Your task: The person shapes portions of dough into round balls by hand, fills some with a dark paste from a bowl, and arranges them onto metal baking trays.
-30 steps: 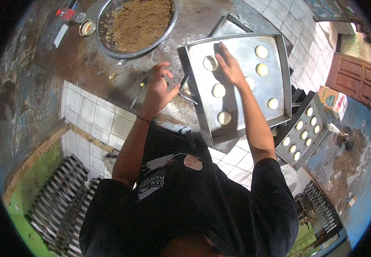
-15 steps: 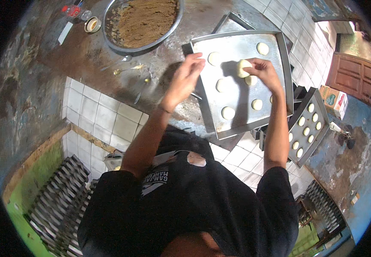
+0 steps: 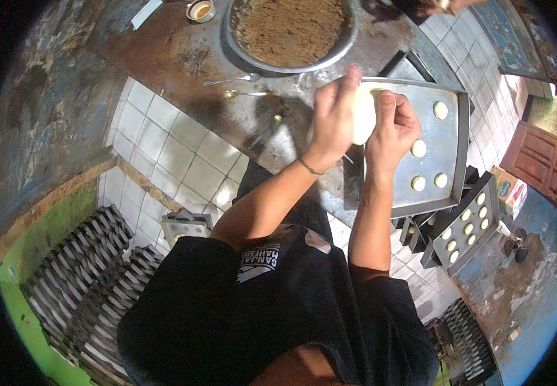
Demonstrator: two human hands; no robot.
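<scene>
Between my two hands, over the left part of a metal baking tray (image 3: 461,138), is a pale lump of dough (image 3: 364,119). My left hand (image 3: 335,119) cups it from the left, thumb raised along its side. My right hand (image 3: 391,132) closes on its right edge, fingers curled and pinching. Flattened pale dough balls, such as a dough ball (image 3: 440,110) at the far right, lie spaced out on the tray. My hands and forearms hide the tray's left portion.
Beyond my hands stands a large metal basin (image 3: 227,38) of brown crumbly filling. Left on the worktop lie a spoon (image 3: 230,80) and a small cup (image 3: 200,10). A second tray of dough balls (image 3: 466,228) sits lower right. Another person's hand (image 3: 449,6) shows at the top.
My right hand has moved left off the tray's middle, where it held a dough ball, to meet my left hand, now also on dough. The view has shifted; the basin appears farther right.
</scene>
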